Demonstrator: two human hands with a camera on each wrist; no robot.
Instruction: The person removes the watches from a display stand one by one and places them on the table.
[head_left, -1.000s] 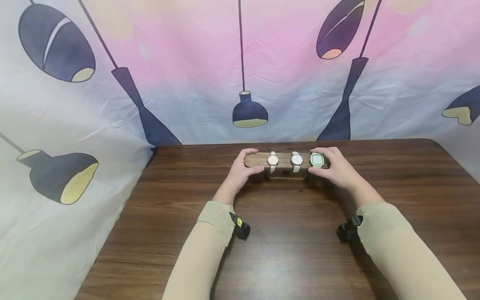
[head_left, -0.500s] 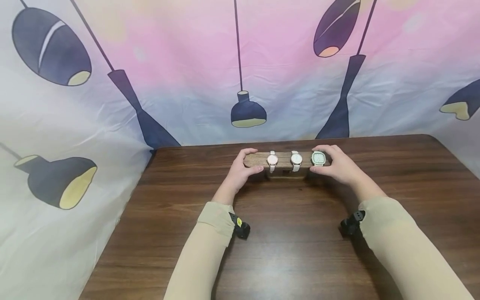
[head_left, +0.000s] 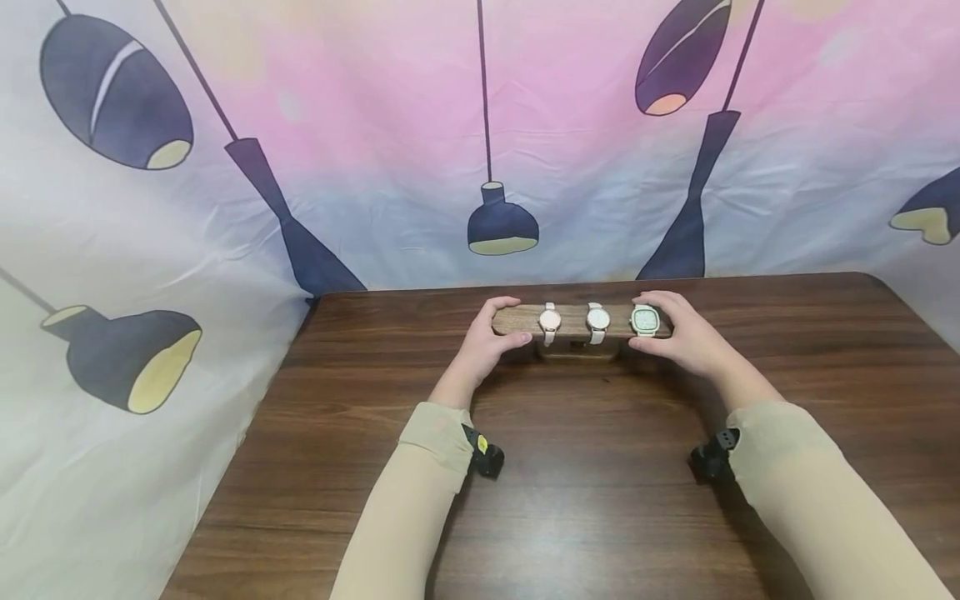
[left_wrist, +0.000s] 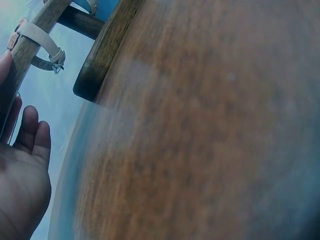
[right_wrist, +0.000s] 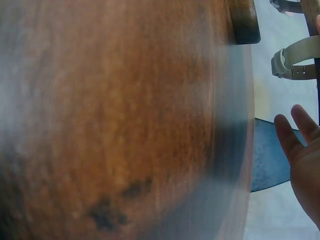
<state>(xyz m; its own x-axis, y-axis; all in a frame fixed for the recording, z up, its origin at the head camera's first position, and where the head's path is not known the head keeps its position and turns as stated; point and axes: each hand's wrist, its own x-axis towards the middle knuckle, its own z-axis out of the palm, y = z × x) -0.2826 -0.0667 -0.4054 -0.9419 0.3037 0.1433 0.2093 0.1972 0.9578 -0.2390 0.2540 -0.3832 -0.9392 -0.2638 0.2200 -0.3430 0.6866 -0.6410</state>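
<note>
while both hands' fingers [head_left: 501, 305] curl round its ends, the watch stand [head_left: 573, 320] sits between.

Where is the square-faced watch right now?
In the head view, the square-faced watch sits at the right end of the wooden bar stand, beside the right hand.

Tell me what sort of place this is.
Probably a staged recording or demo corner, not a lived-in room. A printed cloth backdrop with a lamp pattern hangs round a dark wooden table, which bears only a wooden watch stand with three watches, gripped at its ends by the left hand and right hand.
</note>
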